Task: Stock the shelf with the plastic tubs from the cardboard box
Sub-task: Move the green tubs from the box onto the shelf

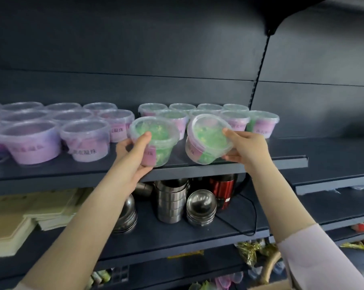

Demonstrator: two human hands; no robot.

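Note:
My left hand [133, 155] grips a clear plastic tub of green beads [159, 141] with a pink label, upright at the front edge of the dark shelf [198, 170]. In my right hand [246, 148] is a second green tub [206, 141], tilted toward me just above the same edge. Behind them stand rows of green tubs [235, 118]. To the left stand several purple tubs [32, 141]. The cardboard box [275, 286] barely shows at the bottom right.
The shelf below holds stacked steel cups [170, 201], steel bowls [201, 206], a red kettle [222, 191] with a black cord, and flat paper stacks [20, 218] on the left. Bare shelf board [292, 147] lies right of the green tubs. Lower shelves hold small packaged goods.

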